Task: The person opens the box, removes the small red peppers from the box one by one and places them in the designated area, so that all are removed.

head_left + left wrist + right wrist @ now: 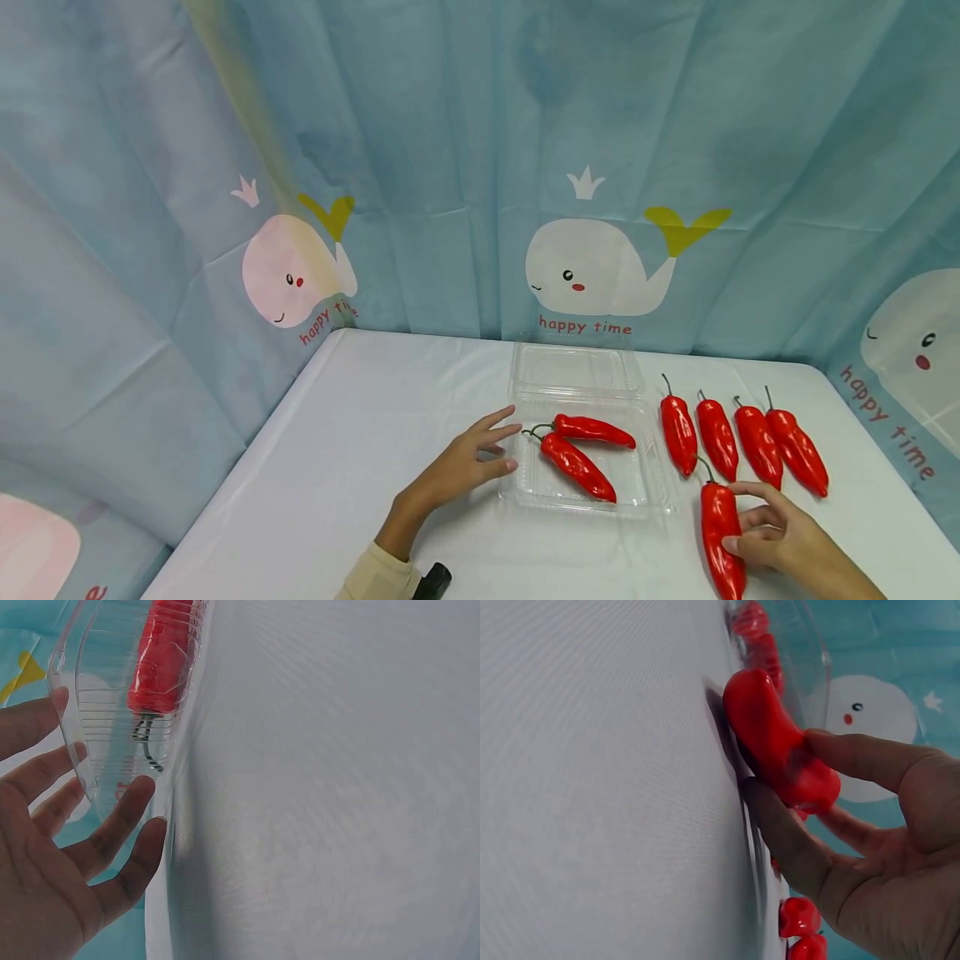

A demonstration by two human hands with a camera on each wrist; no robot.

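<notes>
While the right hand (776,533) pinches a red pepper (717,517), I see the left hand (459,467) spread beside the clear container (637,482) to its right.

The white-covered table (322,467) bears an open clear container (540,485) and four red peppers (717,440).

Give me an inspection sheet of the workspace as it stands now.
Surface: white table, smooth covering.
Job's things: clear container, lid open, two red peppers inside; four peppers in a row to its right.
Clutter: nothing seen.
Hands: left hand spread at the container's left edge, contact unclear; right hand grips a fifth loose pepper.
Cables: nothing seen.
Surroundings: blue curtain with whale prints.
</notes>
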